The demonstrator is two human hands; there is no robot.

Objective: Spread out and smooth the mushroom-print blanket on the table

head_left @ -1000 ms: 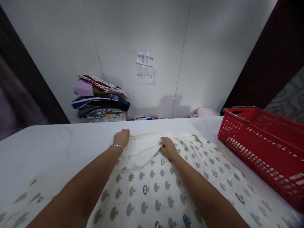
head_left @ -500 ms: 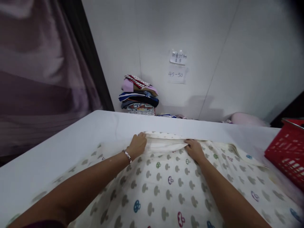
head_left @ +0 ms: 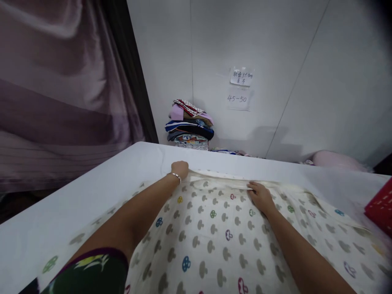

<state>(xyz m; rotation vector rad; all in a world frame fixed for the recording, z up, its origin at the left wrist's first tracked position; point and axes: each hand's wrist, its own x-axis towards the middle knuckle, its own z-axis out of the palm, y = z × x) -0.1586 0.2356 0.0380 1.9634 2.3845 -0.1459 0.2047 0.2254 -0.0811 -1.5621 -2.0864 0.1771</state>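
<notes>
Cream mushroom-print cotton cloth (head_left: 214,237) lies spread on white surface (head_left: 92,183). Left hand (head_left: 180,168) is curled, pinching its far hem. Right hand (head_left: 260,196) lies flat, fingers spread, pressing hem nearby. Risk, imo: uneven pull btwn hands wrinkles hem or drags cloth askew.

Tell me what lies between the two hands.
Only the far edge of the cloth, folded into a low ridge, runs from the left hand to the right hand. Nothing else lies on that stretch. The head view shows it.
</notes>
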